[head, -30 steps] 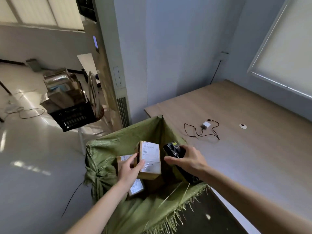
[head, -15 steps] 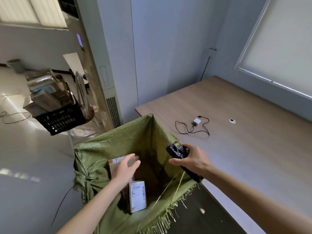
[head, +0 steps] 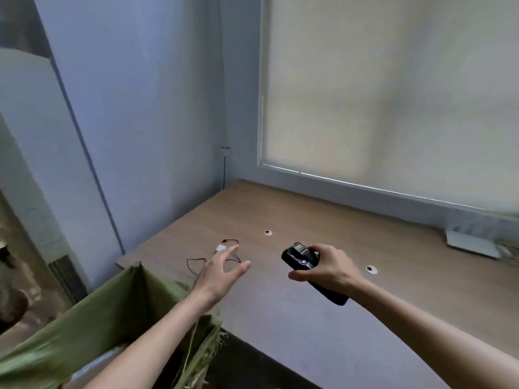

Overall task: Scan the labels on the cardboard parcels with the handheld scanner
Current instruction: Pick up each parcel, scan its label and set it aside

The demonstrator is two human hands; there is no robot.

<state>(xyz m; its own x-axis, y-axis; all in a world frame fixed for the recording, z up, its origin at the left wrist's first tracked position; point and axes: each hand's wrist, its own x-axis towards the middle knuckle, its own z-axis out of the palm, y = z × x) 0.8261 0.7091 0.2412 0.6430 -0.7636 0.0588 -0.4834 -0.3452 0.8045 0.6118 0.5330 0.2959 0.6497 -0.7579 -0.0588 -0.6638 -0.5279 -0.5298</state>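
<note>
The person's right hand (head: 327, 269) is wrapped around a black handheld scanner (head: 304, 262). The fingers curl over its top and the thumb sticks out along the side. The scanner's head points up and away toward the wall, and its handle pokes out below the hand, down toward the person. It is held in the air over the wooden table (head: 351, 237), not resting on it. The left hand (head: 222, 272) is empty. Its fingers are spread and loose, reaching out flat above the near corner of the table. Just past those fingers lies a thin black cable (head: 196, 261) in loops, with a small white plug (head: 221, 248) at one end. The hand covers part of the cable, and I cannot tell if it touches it. A green woven sack (head: 92, 327) stands open beside the table, down at the left, under the left arm. Its frayed edge hangs by the table's corner. No cardboard parcels can be made out from here; the inside of the sack is mostly hidden, with only a pale blurry patch low down. Two small round white things (head: 268, 233) sit on the table top, one behind the hands and one to the right of the scanner. A flat white thing (head: 471, 244) lies far off at the right, under the window blind (head: 393, 88).
</note>
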